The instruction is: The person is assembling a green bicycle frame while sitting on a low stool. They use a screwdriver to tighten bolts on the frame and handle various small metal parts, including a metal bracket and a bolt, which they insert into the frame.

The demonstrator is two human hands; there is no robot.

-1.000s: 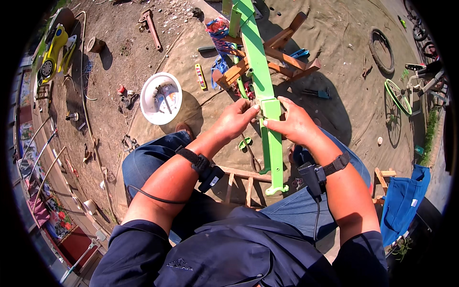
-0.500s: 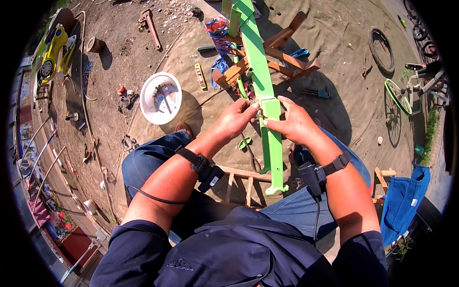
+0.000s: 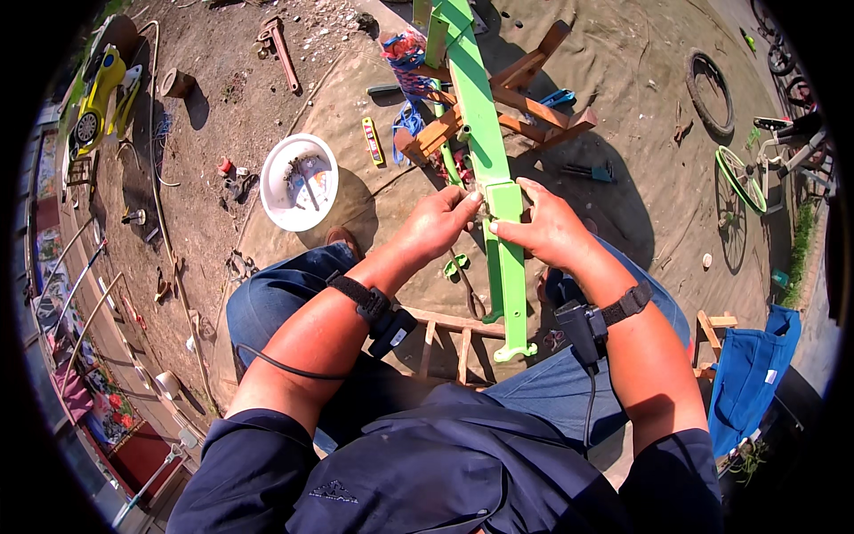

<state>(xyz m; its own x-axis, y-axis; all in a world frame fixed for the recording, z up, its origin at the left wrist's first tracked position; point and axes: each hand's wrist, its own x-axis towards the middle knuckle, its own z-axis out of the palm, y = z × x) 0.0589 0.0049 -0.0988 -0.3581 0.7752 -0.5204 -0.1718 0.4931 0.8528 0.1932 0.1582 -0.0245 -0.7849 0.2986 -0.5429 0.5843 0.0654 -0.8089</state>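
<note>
A long bright-green metal frame (image 3: 487, 142) of flat bars runs from the top of the view down toward my lap. Its lower end splits into two legs, one with a small flanged tip. At the squarish joint halfway down, my left hand (image 3: 442, 218) pinches at the left side. Whatever lies between its thumb and fingertips is too small to name. Opposite it, my right hand (image 3: 553, 228) grips the frame's right side. Its thumb reaches across toward the left edge, while the other fingers are partly hidden behind the metal.
Under the frame's upper part stands a brown wooden stand (image 3: 525, 111) with colourful rope. A white basin (image 3: 299, 183) and a small yellow level (image 3: 372, 141) lie to the left, with a pipe wrench (image 3: 281, 55) beyond. Right are a tire (image 3: 710, 93) and a wheel (image 3: 740, 180).
</note>
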